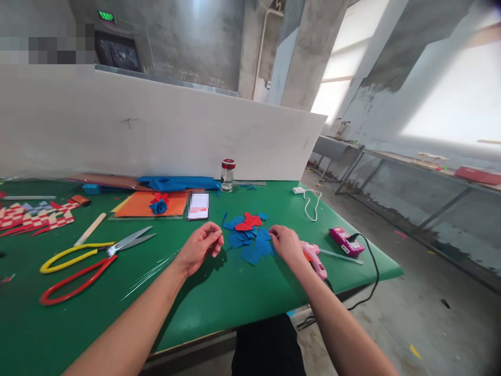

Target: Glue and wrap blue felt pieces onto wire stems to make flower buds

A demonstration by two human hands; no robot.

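Above the green tabletop, left of the pile, my left hand (pixel 203 247) has thumb and fingertips pinched together. Whatever it may hold is too small to make out. My right hand (pixel 288 246) is at the pile's right edge with fingers curled down, their tips by the blue pieces (pixel 250 254); anything between them is hidden. Several thin cut pieces, mostly blue with some red ones (pixel 250 221) on top, lie in that loose pile between my hands. A pink glue gun (pixel 315 259) rests just right of my right hand, partly covered by it, with a clear glue stick (pixel 340 256) sticking out.
Open scissors (pixel 113 249), a wooden stick (pixel 91 228) and thin clear strands (pixel 151 274) lie left. Behind are an orange sheet (pixel 133 204) bearing a red-blue flower (pixel 158 204), a phone (pixel 198 206) and a jar (pixel 227 176). A purple power strip (pixel 346 242) with a black cord sits near the right edge.
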